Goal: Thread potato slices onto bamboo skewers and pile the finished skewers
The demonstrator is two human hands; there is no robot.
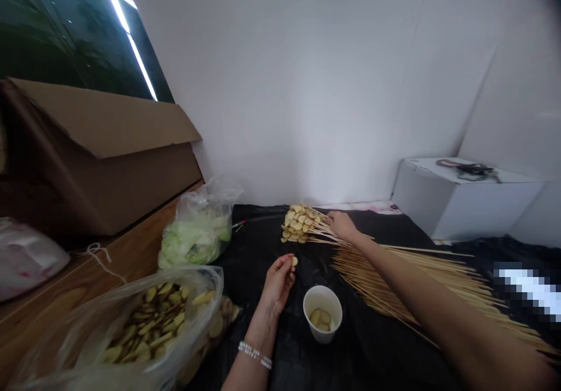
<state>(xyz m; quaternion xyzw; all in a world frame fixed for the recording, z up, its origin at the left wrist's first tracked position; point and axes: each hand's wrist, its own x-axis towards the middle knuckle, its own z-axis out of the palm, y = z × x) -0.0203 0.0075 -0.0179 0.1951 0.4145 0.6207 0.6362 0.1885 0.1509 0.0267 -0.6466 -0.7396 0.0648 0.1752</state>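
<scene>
My left hand (pixel 279 280), a beaded bracelet on its wrist, pinches a thin potato slice (pixel 294 260) over the black cover. Farther off, my right hand (pixel 342 226) is closed on a wooden skewer (pixel 322 214) at the pile of skewered potato slices (pixel 300 222); its fingertips are partly hidden. Those skewers lie with their slices to the left and bare sticks to the right. Close to my left hand stands a white paper cup (pixel 322 335) with several slices at its bottom. Bare wooden skewers (pixel 372 280) spread beneath my right forearm.
At the left, an open plastic bag (pixel 219 280) holds many potato slices. Behind it sits a clear bag of pale green vegetable (pixel 195 242). A large cardboard box (pixel 131 175) stands on the wooden surface (pixel 65 321). A white box (pixel 429 198) is at the right by the wall.
</scene>
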